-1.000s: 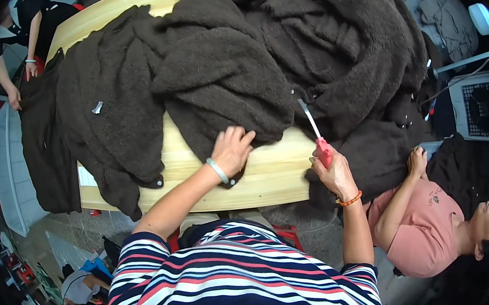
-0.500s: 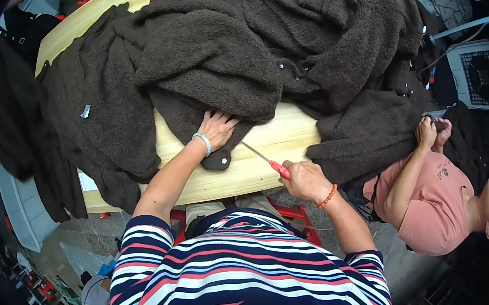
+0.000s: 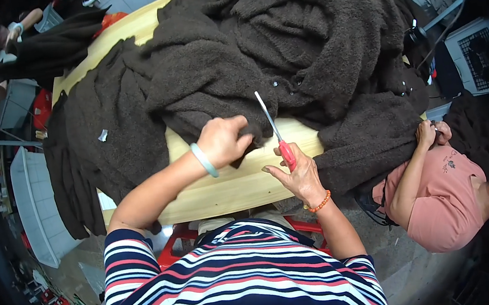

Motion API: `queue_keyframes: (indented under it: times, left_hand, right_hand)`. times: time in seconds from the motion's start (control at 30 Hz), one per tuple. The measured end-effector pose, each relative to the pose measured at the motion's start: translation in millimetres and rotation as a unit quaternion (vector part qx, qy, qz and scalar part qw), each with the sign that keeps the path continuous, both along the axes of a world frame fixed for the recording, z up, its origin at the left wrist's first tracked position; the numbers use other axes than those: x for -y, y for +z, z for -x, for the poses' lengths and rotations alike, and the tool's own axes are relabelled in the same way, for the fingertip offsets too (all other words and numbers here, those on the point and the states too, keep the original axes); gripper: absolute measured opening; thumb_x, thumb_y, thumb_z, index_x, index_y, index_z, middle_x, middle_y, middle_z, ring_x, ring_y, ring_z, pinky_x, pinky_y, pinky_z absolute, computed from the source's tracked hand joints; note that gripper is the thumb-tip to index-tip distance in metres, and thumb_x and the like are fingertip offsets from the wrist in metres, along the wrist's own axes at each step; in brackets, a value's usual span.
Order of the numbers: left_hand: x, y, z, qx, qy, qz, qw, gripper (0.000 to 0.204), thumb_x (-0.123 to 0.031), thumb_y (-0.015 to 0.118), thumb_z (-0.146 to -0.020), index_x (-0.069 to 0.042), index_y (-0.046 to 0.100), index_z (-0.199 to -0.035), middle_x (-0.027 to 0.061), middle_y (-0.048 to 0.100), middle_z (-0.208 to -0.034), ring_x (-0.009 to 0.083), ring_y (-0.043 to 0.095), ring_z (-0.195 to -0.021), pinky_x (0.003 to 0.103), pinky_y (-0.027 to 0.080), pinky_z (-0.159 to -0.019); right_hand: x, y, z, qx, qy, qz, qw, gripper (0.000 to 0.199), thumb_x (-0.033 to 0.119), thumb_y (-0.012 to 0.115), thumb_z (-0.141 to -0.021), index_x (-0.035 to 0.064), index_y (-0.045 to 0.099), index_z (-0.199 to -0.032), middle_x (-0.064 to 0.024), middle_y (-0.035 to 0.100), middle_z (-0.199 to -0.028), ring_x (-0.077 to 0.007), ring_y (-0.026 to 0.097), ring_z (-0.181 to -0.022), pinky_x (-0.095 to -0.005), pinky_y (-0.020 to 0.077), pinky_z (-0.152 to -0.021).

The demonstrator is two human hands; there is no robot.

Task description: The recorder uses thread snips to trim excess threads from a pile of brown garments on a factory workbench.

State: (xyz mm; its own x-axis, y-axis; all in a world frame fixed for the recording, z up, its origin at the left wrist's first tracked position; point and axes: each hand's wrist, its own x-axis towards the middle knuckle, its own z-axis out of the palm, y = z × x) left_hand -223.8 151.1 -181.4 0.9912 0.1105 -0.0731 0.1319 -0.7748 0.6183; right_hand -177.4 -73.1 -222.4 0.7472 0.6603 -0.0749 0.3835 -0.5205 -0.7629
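Your left hand (image 3: pixel 224 141) pinches the dark brown fleecy garment (image 3: pixel 259 61) edge taut on the pale wooden tabletop (image 3: pixel 224 187); right hand (image 3: pixel 297 174), just beside, fingers closed around red-handled scissors (image 3: pixel 275 134), blades at that edge.

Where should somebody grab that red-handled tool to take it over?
Probably by the bare metal shaft of the red-handled tool, from the far side of the wooden table: the right hand covers the handle, while the shaft sticks up free over the dark fleece.

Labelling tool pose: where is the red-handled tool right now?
In the head view, the red-handled tool is in the right hand, just right of centre, its metal shaft pointing up at the dark fleece garment beside the left hand.
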Motion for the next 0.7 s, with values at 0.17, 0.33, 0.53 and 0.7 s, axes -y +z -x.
queue_keyframes:
  times: [0.17,0.33,0.53,0.7]
  left_hand:
    - [-48,121,-32,0.049,0.114,0.709,0.694,0.024,-0.021,0.055,-0.097,0.001,0.064,-0.102,0.0086,0.069,-0.092,0.0170,0.068,-0.079,0.034,0.057,-0.078]
    - [-71,59,-38,0.068,0.164,0.689,0.702,0.017,-0.007,0.059,-0.091,0.000,0.063,-0.105,0.0088,0.069,-0.101,0.0193,0.067,-0.094,0.034,0.055,-0.086]
    - [-33,-129,-27,-0.150,0.367,0.759,0.516,0.011,-0.009,0.067,-0.088,-0.004,0.064,-0.097,0.0099,0.068,-0.097,0.0239,0.064,-0.093,0.040,0.053,-0.089]
    - [-23,-132,-41,-0.080,0.368,0.793,0.478,0.014,-0.013,0.066,-0.090,-0.004,0.061,-0.100,0.0129,0.066,-0.099,0.0278,0.063,-0.093,0.043,0.052,-0.088]
  right_hand:
    - [-1,23,-42,-0.023,-0.089,-0.130,0.987,0.042,0.023,0.082,-0.075,0.0037,0.057,-0.102,-0.0101,0.070,-0.092,-0.0228,0.068,-0.069,-0.0354,0.0540,-0.066]
    - [5,45,-73,0.043,-0.097,-0.116,0.988,0.028,0.013,0.076,-0.080,0.0014,0.059,-0.099,-0.0089,0.069,-0.082,-0.0152,0.062,-0.064,-0.0291,0.0514,-0.065]
    - [23,31,-44,0.024,0.041,0.121,0.991,0.025,0.026,0.068,-0.086,0.0069,0.056,-0.097,-0.0183,0.066,-0.075,-0.0405,0.065,-0.074,-0.0474,0.0520,-0.066]
    - [42,32,-15,-0.005,0.151,0.217,0.964,0.027,0.029,0.063,-0.086,0.0043,0.059,-0.094,-0.0224,0.065,-0.071,-0.0397,0.066,-0.071,-0.0491,0.0530,-0.068]
